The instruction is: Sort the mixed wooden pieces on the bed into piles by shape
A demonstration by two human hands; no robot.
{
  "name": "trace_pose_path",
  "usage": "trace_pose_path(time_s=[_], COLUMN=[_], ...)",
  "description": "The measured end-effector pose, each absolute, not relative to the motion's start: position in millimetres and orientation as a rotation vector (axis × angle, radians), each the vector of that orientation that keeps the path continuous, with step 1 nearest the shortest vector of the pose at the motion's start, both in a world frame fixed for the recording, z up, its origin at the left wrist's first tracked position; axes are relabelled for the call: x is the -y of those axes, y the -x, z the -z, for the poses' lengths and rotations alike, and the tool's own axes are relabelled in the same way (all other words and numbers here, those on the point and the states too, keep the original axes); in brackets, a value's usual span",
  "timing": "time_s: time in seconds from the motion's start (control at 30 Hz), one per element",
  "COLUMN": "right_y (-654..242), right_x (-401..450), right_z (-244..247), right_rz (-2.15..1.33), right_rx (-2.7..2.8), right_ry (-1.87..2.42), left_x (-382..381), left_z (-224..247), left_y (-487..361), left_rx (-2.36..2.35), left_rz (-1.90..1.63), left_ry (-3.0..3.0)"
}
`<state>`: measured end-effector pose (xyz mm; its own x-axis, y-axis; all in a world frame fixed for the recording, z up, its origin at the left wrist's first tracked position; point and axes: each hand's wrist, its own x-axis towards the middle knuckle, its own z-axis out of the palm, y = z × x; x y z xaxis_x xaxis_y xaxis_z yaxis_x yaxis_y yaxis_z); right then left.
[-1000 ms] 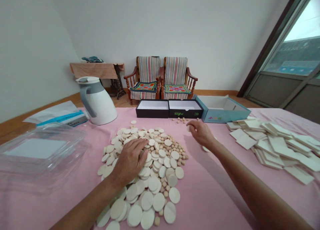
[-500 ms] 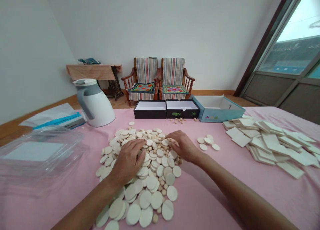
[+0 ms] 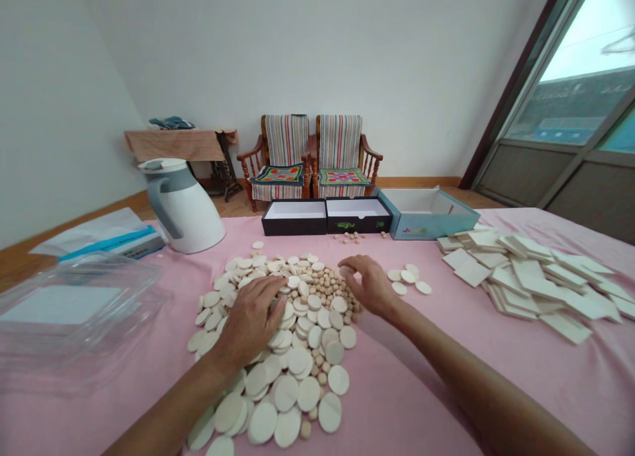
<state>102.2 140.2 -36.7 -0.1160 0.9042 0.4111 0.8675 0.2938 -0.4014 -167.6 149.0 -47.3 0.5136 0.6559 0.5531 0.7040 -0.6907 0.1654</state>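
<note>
A wide pile of pale round wooden discs (image 3: 286,394) spreads over the pink cloth, with small wooden beads (image 3: 327,284) bunched at its upper right. My left hand (image 3: 253,310) rests on the discs at the pile's middle left, fingers bent and thumb apart; no held piece shows. At the bead cluster's right edge, my right hand (image 3: 370,287) is raised with a pale disc (image 3: 347,271) between thumb and fingers. Several loose discs (image 3: 407,276) lie to the right of that hand.
Two black boxes (image 3: 294,227) and a light blue box (image 3: 431,228) stand behind the pile. Square wooden tiles (image 3: 536,277) are heaped at right. On the left are a white jug (image 3: 191,211), a clear plastic container (image 3: 84,304) and a blue-white packet (image 3: 119,241). Beads (image 3: 350,237) lie by the boxes.
My right hand has lifted off the pile and moved slightly right, and a disc now shows in its fingers. More beads are uncovered. My left hand has stayed on the discs.
</note>
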Motion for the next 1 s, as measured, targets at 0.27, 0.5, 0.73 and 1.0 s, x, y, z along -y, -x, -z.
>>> trace_pose_path(time_s=[0.27,0.5,0.73,1.0], right_y=[-167,-126,-104,-128], right_x=[-130,-141,-163,-184], right_z=[1,33,44,45], right_rz=[0.354,-0.221,-0.342,-0.122], right_rx=[1.730,2.078,2.141,1.928], right_ry=[2.262,1.707,1.745,1.765], left_x=[-149,-148,-148,-148], left_z=[47,48,48,47], left_y=[167,168,168,167], left_rx=[1.203,1.201,1.207,1.206], left_rz=[0.917,0.940,0.938,0.940], left_ry=[2.662,2.657,2.657,2.663])
